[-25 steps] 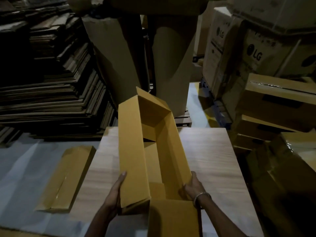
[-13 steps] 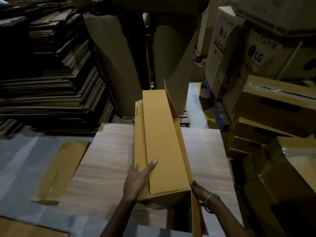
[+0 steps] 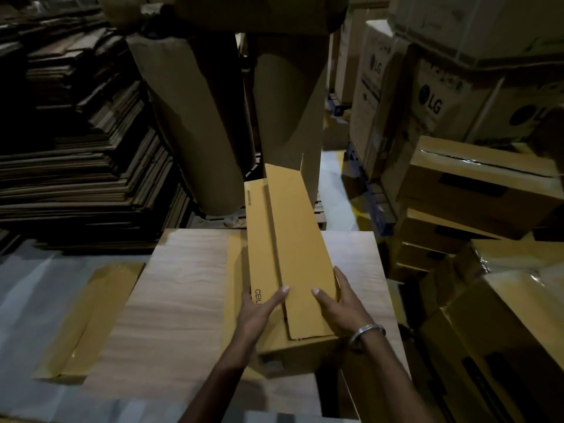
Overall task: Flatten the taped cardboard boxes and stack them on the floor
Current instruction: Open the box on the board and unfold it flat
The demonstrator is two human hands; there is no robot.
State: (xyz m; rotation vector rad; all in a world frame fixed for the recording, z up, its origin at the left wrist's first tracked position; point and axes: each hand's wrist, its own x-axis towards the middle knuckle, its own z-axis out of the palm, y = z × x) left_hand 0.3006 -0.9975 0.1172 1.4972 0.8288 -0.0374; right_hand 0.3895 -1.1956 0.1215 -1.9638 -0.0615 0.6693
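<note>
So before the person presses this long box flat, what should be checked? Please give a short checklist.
1. Left hand on the long box: ok, fingers lie on top.
2. Right hand on it: ok, at the right edge.
3. Box supported by the table: ok.
4. Far flap folded down: not ok, it sticks up.
5. Tape cut: cannot tell.
6. Flat box on the floor ready for stacking: ok.

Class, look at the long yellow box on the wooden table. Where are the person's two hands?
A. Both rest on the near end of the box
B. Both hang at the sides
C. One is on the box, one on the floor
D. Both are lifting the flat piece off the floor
A: the left hand and right hand both lie on the near end of the long yellow box, fingers spread over its top flaps.
</note>
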